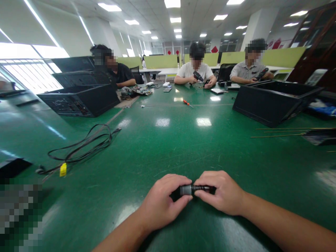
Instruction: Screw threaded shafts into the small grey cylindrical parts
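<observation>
A short dark cylinder (186, 190) with a wider grey section and a slimmer ridged part lies crosswise between my hands, low in the middle of the head view. It resembles a small flashlight, but its exact kind is unclear. My left hand (164, 201) is closed around the grey end, thumb below and fingers above. On the slimmer end, my right hand (225, 194) pinches with thumb and fingertips. Both outer ends are partly hidden by the hands. The hands are close together, just over the green table (168, 150).
Coiled black cable (86, 147) with a yellow tag (63, 169) lies left. Black computer cases stand at left (81, 101) and right (273, 103). An orange screwdriver (186, 102) lies farther back. Three people sit across; the middle one holds a power drill (198, 76). Thin rods (278, 135) lie right.
</observation>
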Demonstrator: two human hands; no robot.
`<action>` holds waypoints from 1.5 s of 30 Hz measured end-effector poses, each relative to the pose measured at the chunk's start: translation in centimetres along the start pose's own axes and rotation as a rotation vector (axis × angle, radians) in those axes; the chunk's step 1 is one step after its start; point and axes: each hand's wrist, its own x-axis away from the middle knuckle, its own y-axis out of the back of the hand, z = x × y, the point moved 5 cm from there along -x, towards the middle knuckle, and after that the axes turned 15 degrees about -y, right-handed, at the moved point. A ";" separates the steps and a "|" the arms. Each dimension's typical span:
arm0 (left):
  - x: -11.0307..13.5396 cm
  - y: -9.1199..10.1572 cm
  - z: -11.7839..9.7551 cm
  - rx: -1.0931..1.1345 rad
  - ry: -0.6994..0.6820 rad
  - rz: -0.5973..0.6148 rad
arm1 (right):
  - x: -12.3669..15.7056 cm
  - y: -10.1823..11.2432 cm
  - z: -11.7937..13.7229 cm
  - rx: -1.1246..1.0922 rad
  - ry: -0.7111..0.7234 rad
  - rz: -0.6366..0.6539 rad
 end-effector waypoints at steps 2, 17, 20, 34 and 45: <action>0.0 0.0 0.0 0.002 0.000 -0.004 | 0.0 0.0 0.0 0.001 -0.002 0.001; 0.0 0.1 0.0 0.000 -0.006 0.004 | -0.1 0.1 0.0 0.017 0.003 -0.005; 0.0 0.1 0.0 0.002 -0.007 0.001 | -0.1 0.1 0.1 0.024 0.003 -0.007; 0.1 0.2 0.1 -0.014 -0.014 -0.009 | -0.1 0.2 0.0 0.034 -0.002 -0.030; 0.0 0.4 0.1 -0.026 -0.021 -0.020 | 0.1 0.4 0.1 0.046 -0.027 -0.028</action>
